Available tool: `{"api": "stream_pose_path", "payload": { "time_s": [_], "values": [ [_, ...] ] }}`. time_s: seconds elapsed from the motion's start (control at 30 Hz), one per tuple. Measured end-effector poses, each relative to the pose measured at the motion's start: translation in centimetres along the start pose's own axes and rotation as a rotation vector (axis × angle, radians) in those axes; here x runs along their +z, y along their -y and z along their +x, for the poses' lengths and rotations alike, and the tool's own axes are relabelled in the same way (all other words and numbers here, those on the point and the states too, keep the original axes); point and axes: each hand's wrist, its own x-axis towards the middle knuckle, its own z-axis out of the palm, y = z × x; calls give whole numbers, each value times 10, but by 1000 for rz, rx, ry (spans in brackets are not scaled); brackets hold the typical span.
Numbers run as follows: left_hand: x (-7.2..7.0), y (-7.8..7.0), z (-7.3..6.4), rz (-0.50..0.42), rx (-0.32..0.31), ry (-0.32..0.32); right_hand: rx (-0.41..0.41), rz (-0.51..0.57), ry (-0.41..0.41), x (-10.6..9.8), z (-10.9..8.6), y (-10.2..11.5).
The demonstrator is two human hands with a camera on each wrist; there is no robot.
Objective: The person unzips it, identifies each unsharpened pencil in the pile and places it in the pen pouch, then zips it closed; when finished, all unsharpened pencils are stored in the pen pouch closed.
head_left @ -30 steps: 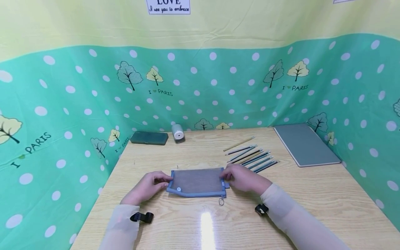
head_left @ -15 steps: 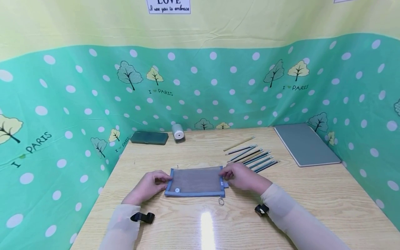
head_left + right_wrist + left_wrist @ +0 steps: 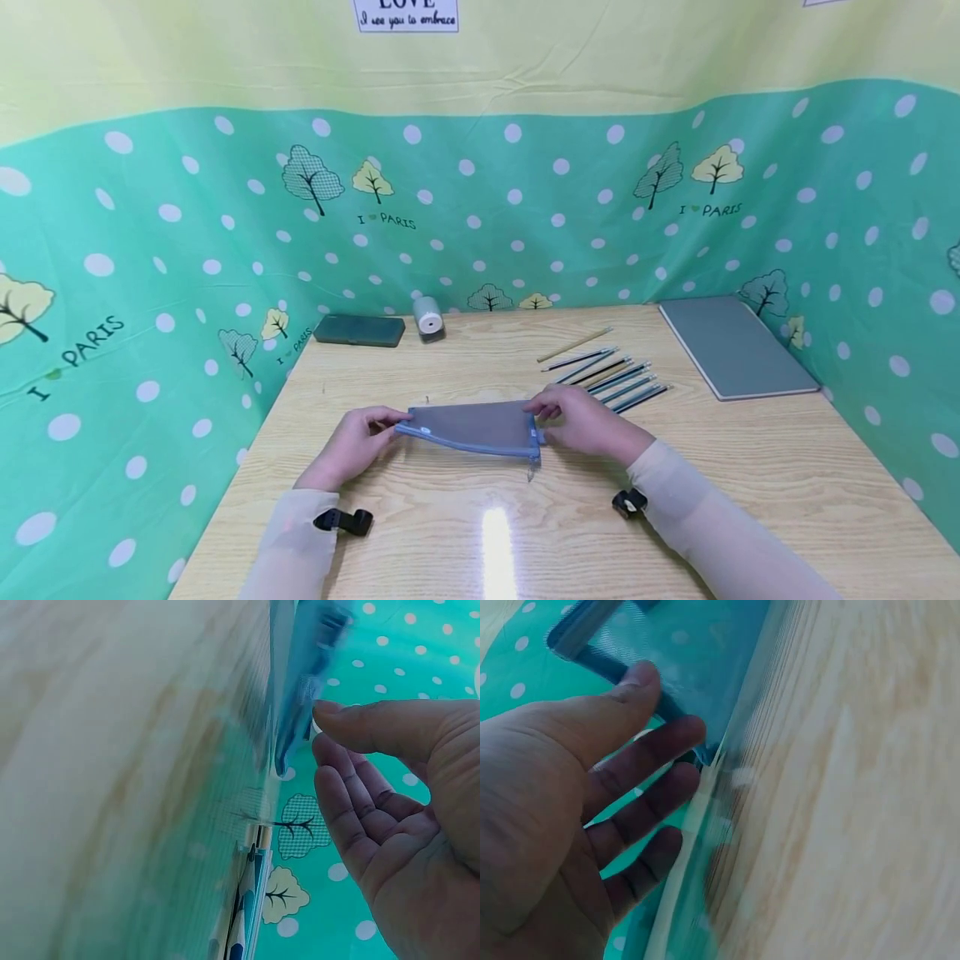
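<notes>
A flat mesh zipper pouch (image 3: pixel 476 425) with blue trim lies between both hands at the middle of the table, its near left corner lifted and its near edge bowed. My left hand (image 3: pixel 355 446) pinches its left end. In the left wrist view the thumb (image 3: pixel 640 679) lies against the blue trim, the other fingers loosely bent below. My right hand (image 3: pixel 585 423) holds the right end between thumb and forefinger, beside a small blue tab. A ring on the zipper (image 3: pixel 532 471) hangs at the near right corner. What lies under the pouch is hidden.
Several pencils (image 3: pixel 618 383) lie side by side just beyond the right hand, with a tan one (image 3: pixel 573 344) farther back. A dark green case (image 3: pixel 358 331) and a small pale cylindrical device (image 3: pixel 429 320) stand back left. A grey notebook (image 3: pixel 735 346) lies back right.
The pouch's near edge first flattened, then its left part rose and tilted away from the table. Both hands stay at its ends, the right a little farther back.
</notes>
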Motion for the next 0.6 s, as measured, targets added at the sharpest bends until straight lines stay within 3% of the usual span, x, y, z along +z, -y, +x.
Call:
{"api": "stream_pose_path", "payload": {
  "time_s": [0.37, 0.6],
  "values": [
    [-1, 0, 0, 15, 43, -87, -16, -63, 28, 0, -1, 0],
    [-3, -4, 1, -24, 27, -68, -77, -25, -41, -3, -1, 3]
  ]
}}
